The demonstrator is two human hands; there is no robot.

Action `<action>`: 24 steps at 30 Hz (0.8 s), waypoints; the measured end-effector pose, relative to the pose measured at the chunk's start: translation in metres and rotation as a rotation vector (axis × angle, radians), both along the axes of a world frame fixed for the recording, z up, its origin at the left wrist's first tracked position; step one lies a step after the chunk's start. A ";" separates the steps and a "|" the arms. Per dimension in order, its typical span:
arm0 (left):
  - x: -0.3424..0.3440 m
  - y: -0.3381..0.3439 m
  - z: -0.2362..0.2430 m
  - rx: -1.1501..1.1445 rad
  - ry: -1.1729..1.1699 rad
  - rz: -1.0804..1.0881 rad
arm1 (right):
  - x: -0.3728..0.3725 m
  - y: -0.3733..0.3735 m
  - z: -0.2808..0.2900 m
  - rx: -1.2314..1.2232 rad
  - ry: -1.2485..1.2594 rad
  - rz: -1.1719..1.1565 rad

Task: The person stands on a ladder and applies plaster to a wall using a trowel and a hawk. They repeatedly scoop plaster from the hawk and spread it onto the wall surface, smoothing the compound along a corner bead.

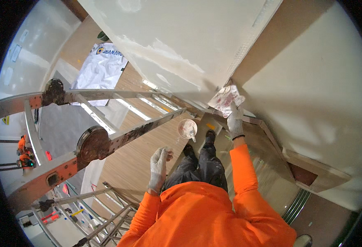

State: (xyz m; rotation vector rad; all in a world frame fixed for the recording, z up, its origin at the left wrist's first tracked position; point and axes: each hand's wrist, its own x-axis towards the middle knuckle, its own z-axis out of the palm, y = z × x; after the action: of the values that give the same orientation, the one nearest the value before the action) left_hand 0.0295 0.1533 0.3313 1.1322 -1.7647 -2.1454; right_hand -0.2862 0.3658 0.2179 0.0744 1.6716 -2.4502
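My right hand (235, 119), in a grey work glove, is closed on a crumpled, pinkish-white stained cloth (226, 100). The cloth is at the foot of the wall corner, by the end of the white plastered panel (181, 41). In front of my body, my left hand (159, 166) is raised in a matching glove. Its fingers are loosely bent, with nothing visible in them. Ahead of my shoes, a round white bucket (187, 129) holds a pale pinkish paste, with a light-coloured handle or tool at its rim.
A long aluminium ladder (106, 142) with stained ends crosses at left, close to me. Another ladder (102, 212) stands lower left. A white printed sheet (100, 70) lies on the wood-look floor (135, 152). People in orange (25, 152) are far left. A boxy ledge (312, 171) juts from the right wall.
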 end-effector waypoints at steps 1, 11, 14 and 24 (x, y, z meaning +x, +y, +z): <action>-0.001 -0.002 -0.002 0.008 0.000 0.003 | -0.002 0.003 0.017 -0.014 -0.009 0.020; -0.049 -0.009 0.021 -0.122 0.098 -0.132 | -0.038 0.046 0.193 0.511 0.538 0.063; -0.066 -0.002 0.041 -0.046 0.233 -0.177 | -0.046 0.061 0.257 0.941 0.885 -0.015; -0.089 0.018 0.043 0.094 0.332 -0.116 | -0.025 0.040 0.440 0.950 1.282 -0.358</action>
State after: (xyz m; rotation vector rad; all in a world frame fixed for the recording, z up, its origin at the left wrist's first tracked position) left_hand -0.0594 0.1715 0.3746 0.6532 -1.6300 -2.3405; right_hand -0.3115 0.4059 0.6575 -1.4176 3.3795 -1.5318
